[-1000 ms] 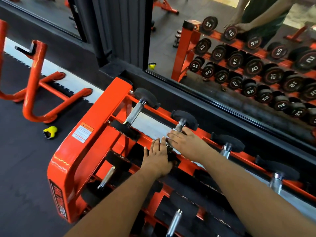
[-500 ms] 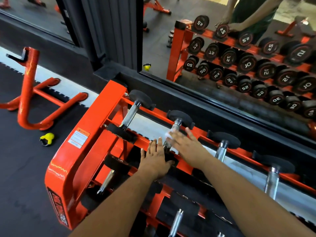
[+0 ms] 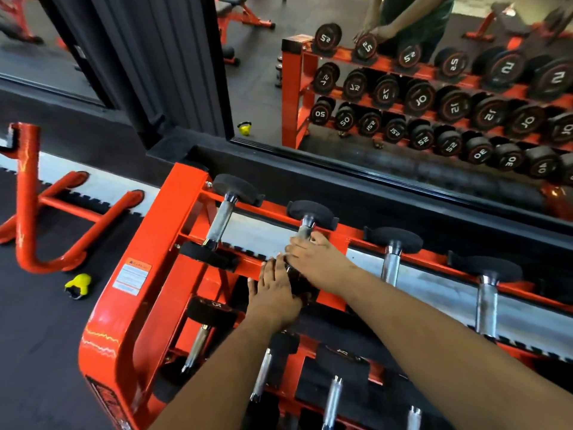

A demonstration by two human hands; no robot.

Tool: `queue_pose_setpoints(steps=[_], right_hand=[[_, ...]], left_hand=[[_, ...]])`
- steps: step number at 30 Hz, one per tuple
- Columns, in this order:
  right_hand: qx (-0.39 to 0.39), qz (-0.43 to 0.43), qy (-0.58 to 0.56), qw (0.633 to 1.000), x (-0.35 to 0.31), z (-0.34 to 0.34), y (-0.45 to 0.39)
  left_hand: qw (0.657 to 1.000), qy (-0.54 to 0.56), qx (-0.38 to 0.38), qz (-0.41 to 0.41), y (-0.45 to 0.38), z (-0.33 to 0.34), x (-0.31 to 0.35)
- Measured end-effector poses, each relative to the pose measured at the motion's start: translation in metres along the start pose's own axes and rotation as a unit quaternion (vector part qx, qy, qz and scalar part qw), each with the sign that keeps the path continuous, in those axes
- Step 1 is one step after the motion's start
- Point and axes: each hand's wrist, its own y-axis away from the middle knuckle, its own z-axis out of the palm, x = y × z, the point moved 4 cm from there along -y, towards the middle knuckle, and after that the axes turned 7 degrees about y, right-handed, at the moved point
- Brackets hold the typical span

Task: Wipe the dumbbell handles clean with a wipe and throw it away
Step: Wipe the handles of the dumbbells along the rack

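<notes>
left hand (image 3: 274,293) laid flat, fingers straight, on near head of second dumbbell (image 3: 305,231) on orange rack (image 3: 145,293), top tier. just beyond, toward 1 o'clock, right hand (image 3: 316,259) wrapped over its handle; wipe hidden beneath, not seen. mirror (image 3: 403,88) at 12 o'clock.

— What's different with the right hand (image 3: 316,259)?
— It has slid up the handle of the second dumbbell (image 3: 305,231) on the rack's top row, toward the far black head. A second ago it lay lower, close against the left hand (image 3: 274,293).
— And the white wipe?
— Half a second ago a pale patch showed under the right fingers on that handle; now the hand covers it and I cannot make it out.
— The left hand?
— Hardly moved on the near head of that dumbbell.
</notes>
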Motion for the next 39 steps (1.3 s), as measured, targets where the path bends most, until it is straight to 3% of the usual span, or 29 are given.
queue_pose_setpoints(steps=[3, 10, 17, 25, 30, 35, 39], right_hand=[[0.017, -0.059, -0.077, 0.995, 0.001, 0.013, 0.026], [0.035, 0.045, -0.123, 0.991, 0.001, 0.022, 0.034], [0.007, -0.018, -0.122, 0.992, 0.006, 0.021, 0.059], [0.017, 0.155, -0.253, 0.955, 0.041, 0.004, 0.131], [0.043, 0.237, -0.233, 0.942, 0.074, 0.015, 0.191], [0.016, 0.122, -0.163, 0.979, 0.075, 0.041, 0.218], [-0.063, 0.013, -0.153, 0.986, 0.07, 0.051, 0.22]], left_hand=[[1.0, 0.008, 0.001, 0.006, 0.0, 0.001, -0.002], [1.0, 0.003, 0.016, 0.019, -0.003, 0.003, -0.004], [1.0, -0.007, 0.019, 0.022, 0.001, 0.002, -0.001], [0.998, 0.001, 0.061, 0.021, 0.019, 0.007, 0.009], [0.99, -0.034, 0.121, 0.07, 0.053, 0.047, 0.049], [0.993, -0.045, 0.072, 0.077, 0.066, 0.105, 0.102], [0.999, -0.016, 0.04, 0.027, 0.058, 0.134, 0.12]])
